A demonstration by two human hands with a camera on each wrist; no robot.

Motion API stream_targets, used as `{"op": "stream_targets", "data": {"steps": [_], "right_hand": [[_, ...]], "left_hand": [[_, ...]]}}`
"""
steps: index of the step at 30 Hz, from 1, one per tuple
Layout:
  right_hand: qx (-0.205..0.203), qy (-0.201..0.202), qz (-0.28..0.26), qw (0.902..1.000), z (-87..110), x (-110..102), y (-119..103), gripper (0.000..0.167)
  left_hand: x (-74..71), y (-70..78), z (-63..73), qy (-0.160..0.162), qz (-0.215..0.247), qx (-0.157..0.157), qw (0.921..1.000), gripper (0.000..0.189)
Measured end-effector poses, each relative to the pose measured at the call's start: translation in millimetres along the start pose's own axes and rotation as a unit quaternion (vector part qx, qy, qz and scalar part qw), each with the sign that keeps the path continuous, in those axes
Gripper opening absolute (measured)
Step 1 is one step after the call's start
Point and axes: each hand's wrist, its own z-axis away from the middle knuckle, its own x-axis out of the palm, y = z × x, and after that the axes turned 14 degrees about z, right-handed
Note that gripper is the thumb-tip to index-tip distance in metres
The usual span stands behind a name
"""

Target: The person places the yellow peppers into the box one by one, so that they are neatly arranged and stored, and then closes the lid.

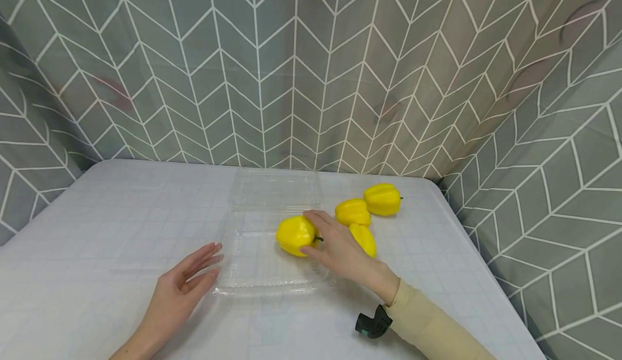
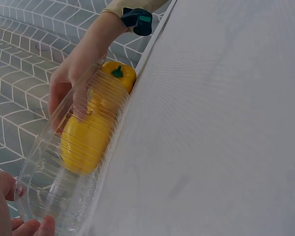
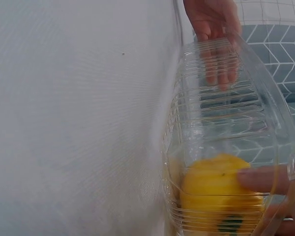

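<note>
A clear plastic clamshell container [image 1: 252, 282] lies unfolded, its lid [image 1: 274, 190] on the far side. In its base sits a yellow bell pepper [image 1: 295, 235], stem toward the right. My right hand [image 1: 342, 246] holds this pepper by its stem end, thumb on the near side and fingers on the far side. The right wrist view shows the pepper [image 3: 214, 184] through the ribbed clear wall, with the thumb against it. At the container's left edge is my left hand [image 1: 182, 284], fingers extended and loosely bent; whether they touch the rim I cannot tell.
More yellow bell peppers lie right of the container: a far one [image 1: 382, 199], a middle one [image 1: 352, 212] and one partly behind my right hand [image 1: 364, 239]. A white cloth covers the table [image 1: 121, 214]. Patterned curtains [image 1: 272, 79] stand behind and beside it.
</note>
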Motion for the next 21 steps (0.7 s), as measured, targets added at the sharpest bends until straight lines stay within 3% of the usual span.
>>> {"op": "stream_targets", "data": {"steps": [21], "right_hand": [[-0.001,-0.018,-0.021,0.9996,1.2,-3.9,-1.1,0.067]], "left_hand": [[0.6,-0.3,0.1,-0.004,0.008,0.009,0.9999,0.048]]}}
